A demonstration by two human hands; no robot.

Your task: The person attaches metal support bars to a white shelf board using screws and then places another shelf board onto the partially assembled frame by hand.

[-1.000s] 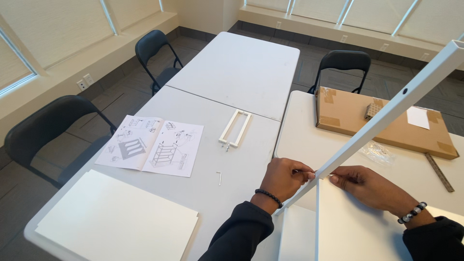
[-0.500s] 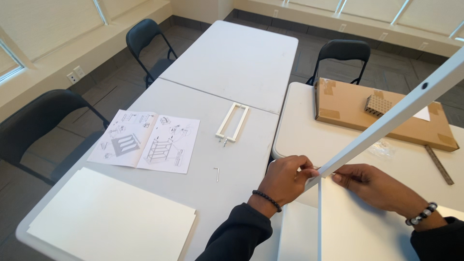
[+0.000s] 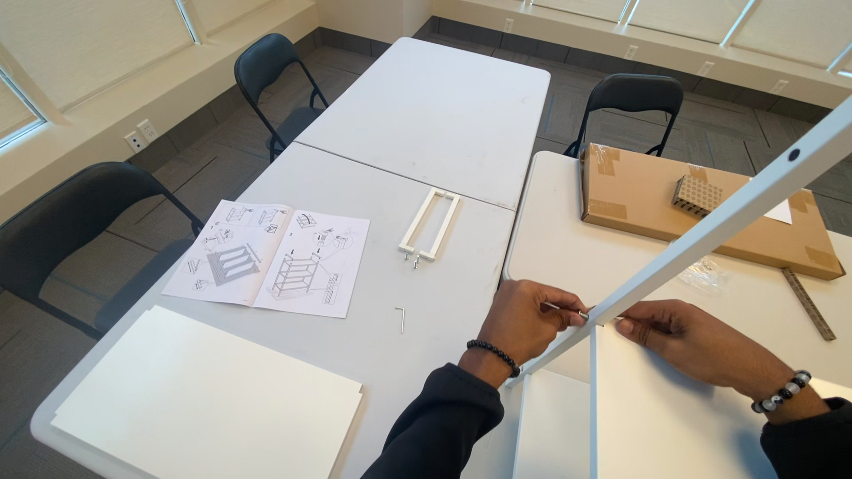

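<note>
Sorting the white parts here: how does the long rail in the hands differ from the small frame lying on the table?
The long rail slants up off the table, held by the left hand and right hand; the small frame lies flat, untouched. The long rail is one long bar; the small frame is a short rectangular loop. Both are white.

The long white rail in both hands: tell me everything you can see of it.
The white rail is a slim, straight bar, painted metal by its look, with one small dark hole near its upper end. It slants from the top right down to the white panels. The left hand pinches a small silver bolt at its side; the right hand steadies it from below.
</note>
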